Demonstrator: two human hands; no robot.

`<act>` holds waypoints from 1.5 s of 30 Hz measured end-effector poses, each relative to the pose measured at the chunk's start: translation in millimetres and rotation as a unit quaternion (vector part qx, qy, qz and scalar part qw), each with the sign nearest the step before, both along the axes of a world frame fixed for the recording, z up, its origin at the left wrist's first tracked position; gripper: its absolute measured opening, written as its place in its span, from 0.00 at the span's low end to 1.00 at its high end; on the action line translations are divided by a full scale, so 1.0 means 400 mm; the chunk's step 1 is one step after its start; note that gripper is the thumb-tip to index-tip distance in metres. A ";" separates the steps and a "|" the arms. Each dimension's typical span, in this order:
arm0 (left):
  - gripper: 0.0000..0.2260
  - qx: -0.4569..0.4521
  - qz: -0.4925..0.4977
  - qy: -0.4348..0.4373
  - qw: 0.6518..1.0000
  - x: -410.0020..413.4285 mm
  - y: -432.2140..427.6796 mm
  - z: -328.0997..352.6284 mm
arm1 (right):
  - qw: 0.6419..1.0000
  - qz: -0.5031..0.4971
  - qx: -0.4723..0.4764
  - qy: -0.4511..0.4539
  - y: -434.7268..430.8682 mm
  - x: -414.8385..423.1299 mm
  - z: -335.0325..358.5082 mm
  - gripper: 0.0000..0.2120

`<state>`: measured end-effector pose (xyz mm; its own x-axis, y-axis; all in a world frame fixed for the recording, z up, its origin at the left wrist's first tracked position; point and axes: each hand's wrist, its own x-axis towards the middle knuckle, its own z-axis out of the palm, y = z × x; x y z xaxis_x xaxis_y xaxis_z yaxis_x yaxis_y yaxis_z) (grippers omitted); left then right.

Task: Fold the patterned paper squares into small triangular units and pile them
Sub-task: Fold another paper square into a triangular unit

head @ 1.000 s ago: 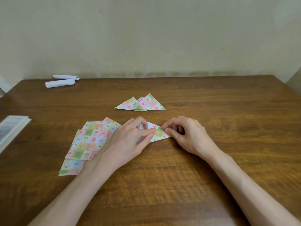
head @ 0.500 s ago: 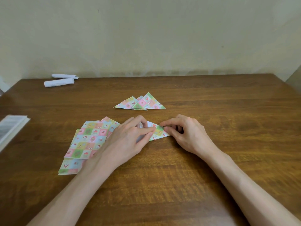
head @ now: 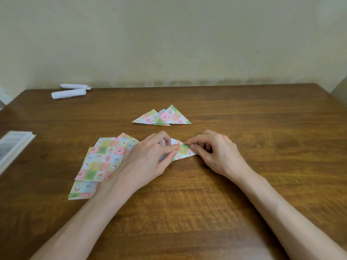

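Observation:
A partly folded patterned paper (head: pixel 183 151) lies on the wooden table (head: pixel 262 132) between my hands, its white underside showing at the top. My left hand (head: pixel 150 158) covers its left part, with the fingers lying across it and pressing it down. My right hand (head: pixel 216 152) pinches its right corner between thumb and forefinger. A pile of folded triangles (head: pixel 165 117) sits just beyond the hands. A stack of unfolded patterned squares (head: pixel 101 162) lies to the left, partly under my left wrist.
Two white rolled papers (head: pixel 69 91) lie at the table's far left corner. A book or pad (head: pixel 13 145) sits at the left edge. A pale wall stands behind the table.
Both hands stay on the paper with only slight finger shifts along the fold. The paper has not moved.

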<state>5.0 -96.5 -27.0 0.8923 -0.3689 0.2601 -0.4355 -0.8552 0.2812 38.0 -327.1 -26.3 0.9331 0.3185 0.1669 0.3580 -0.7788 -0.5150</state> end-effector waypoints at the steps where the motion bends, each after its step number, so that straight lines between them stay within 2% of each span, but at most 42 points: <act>1: 0.16 0.001 0.000 0.001 1.000 0.001 -0.001 0.000 | 1.000 0.000 -0.001 -0.001 0.000 0.000 0.000 0.09; 11: 0.19 0.005 0.004 -0.002 1.000 -0.004 -0.005 0.005 | 1.000 0.009 -0.013 -0.005 0.000 0.002 -0.006 0.10; 36: 0.17 -0.018 0.000 -0.001 1.000 0.002 -0.005 0.005 | 1.000 0.008 -0.018 -0.001 0.002 0.004 -0.004 0.10; 45: 0.15 -0.088 0.079 -0.015 0.993 0.018 -0.036 0.003 | 1.000 0.018 -0.007 0.004 -0.007 0.007 0.001 0.09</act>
<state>12.2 -111.0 -26.0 0.9262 -0.1714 0.3357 -0.3104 -0.8520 0.4215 40.7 -329.9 -25.8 0.9223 0.3539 0.1550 0.3817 -0.7724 -0.5076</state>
